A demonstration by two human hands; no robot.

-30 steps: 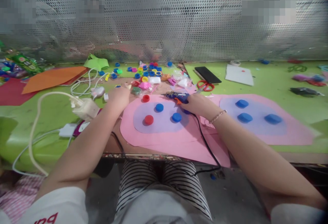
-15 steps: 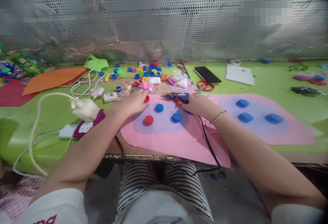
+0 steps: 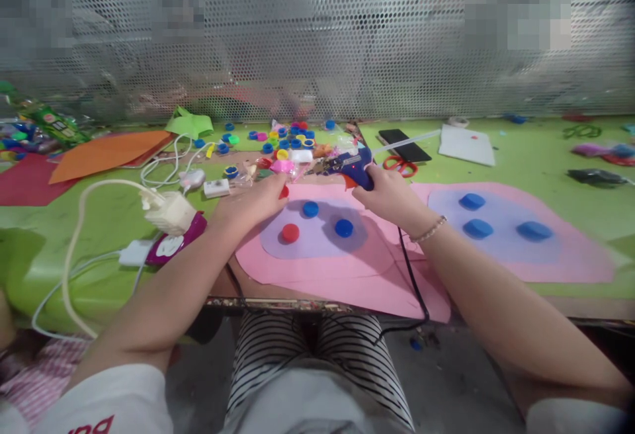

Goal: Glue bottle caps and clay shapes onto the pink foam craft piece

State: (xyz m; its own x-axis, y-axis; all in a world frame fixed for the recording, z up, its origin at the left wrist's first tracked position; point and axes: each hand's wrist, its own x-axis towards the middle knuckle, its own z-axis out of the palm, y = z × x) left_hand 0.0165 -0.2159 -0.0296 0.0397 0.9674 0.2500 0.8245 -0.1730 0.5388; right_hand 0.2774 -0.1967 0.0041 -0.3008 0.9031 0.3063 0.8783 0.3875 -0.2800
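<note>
We are gripping the blue glue gun [image 3: 358, 168] in our right hand [image 3: 389, 196], fingers wrapped round its handle. A moment ago the gun was lying low over the paper; now we are raising it, and its clear glue stick [image 3: 407, 141] is showing behind the handle. Its nozzle is pointing leftward, over the far edge of the pink sheet [image 3: 307, 270], near the loose clutter and our other hand, while the black cord [image 3: 411, 282] is trailing down past the table edge.

Our left hand [image 3: 262, 197] is staying about where it was, its fingertips touching a red cap [image 3: 284, 192] near the sheet's upper left edge; the view is not letting us see whether they are pinching it or only resting there. A second red cap [image 3: 290, 233] and two blue caps are sitting on the purple oval [image 3: 322, 245] just beside. With the gun lifted and the cap at our fingertips, we are judging that glue and cap are both within reach.
</note>
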